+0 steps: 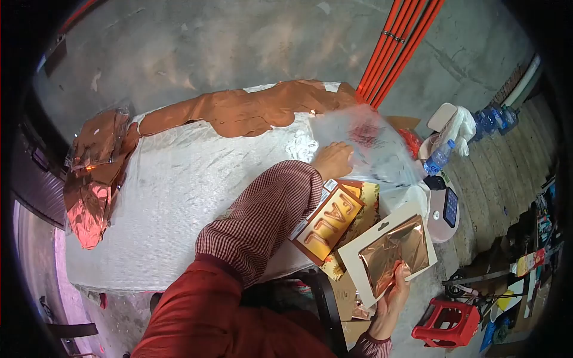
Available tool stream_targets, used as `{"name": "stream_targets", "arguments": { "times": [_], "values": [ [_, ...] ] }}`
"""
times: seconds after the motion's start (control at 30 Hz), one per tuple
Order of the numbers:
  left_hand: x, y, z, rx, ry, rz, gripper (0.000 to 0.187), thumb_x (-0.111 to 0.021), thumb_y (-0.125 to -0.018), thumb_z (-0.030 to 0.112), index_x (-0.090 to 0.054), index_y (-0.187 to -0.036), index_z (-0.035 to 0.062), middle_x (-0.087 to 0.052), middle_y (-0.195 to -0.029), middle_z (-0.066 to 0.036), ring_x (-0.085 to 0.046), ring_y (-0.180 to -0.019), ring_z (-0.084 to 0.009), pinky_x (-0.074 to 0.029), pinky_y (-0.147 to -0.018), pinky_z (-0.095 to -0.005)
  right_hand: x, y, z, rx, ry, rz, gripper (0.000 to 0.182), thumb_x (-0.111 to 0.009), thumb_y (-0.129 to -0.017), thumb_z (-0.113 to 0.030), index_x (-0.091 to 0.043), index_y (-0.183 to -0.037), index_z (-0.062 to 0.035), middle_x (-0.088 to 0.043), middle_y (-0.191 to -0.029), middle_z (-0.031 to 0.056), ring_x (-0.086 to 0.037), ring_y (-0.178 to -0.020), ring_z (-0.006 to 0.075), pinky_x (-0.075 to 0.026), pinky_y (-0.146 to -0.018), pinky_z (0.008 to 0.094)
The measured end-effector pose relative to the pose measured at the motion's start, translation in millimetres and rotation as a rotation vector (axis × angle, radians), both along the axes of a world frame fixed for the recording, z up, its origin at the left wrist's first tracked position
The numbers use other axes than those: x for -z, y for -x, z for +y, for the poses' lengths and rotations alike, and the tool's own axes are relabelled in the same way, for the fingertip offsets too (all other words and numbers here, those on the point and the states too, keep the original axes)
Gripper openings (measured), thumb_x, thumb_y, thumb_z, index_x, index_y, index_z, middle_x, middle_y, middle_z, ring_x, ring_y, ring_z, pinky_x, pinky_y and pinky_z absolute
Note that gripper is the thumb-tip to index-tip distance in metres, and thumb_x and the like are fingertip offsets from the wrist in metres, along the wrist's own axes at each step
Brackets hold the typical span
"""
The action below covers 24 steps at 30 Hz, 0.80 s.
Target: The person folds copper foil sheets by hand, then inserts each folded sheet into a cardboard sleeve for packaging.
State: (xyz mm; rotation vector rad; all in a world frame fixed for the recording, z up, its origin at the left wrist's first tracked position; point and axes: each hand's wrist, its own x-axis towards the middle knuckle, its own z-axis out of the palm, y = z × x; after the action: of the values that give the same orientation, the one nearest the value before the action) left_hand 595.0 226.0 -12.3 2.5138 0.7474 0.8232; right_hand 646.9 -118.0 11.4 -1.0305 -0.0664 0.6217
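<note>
My right hand [391, 298] grips a cream cardboard hang-tab package [352, 262] with folded copper foil [394, 253] showing in its middle, thumb on the front. My left hand [334, 160], at the end of a checked sleeve, is at the near-left edge of a translucent plastic bag [382, 143], its fingers bent against the film. Below that hand lies a brown and yellow packet [331, 227] printed with FALL in balloon letters. Leaf-patterned yellow packaging [367, 209] sits partly under it and the foil package.
Copper foil sheeting [239, 110] runs along the far edge of the white-covered table [173, 197]. More foil [92, 179] hangs at the left corner. Right of the table are a water bottle [439, 158], a pink-white device [444, 209] and a red stool [446, 322]. Red pipes [400, 48] rise behind.
</note>
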Motion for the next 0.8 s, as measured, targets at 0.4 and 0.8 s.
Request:
{"name": "stream_targets", "arguments": {
  "times": [0.4, 0.8],
  "values": [
    [-10, 8, -2, 0.065, -0.098, 0.056, 0.029, -0.063, -0.071, 0.014, -0.062, -0.099, 0.0050, -0.057, -0.116, -0.014, -0.049, -0.117, -0.0302, -0.038, -0.098, -0.0435, 7, -2, -6, -0.192, -0.076, -0.002, 0.013, -0.061, -0.090, -0.005, -0.061, -0.103, -0.0043, -0.064, -0.103, 0.0072, -0.059, -0.102, 0.0140, -0.048, -0.087, 0.0244],
    [-1, -43, 12, 0.000, -0.015, 0.129, 0.021, -0.060, -0.077, 0.021, -0.069, -0.091, 0.0088, -0.065, -0.093, -0.017, -0.062, -0.092, -0.0336, -0.048, -0.081, -0.0455, 2, -3, 5, 0.004, 0.048, -0.055, 0.011, -0.060, -0.092, -0.016, -0.060, -0.097, -0.0061, -0.060, -0.079, 0.0020, -0.051, -0.045, 0.0075, -0.044, -0.037, 0.0209]
  ]
}}
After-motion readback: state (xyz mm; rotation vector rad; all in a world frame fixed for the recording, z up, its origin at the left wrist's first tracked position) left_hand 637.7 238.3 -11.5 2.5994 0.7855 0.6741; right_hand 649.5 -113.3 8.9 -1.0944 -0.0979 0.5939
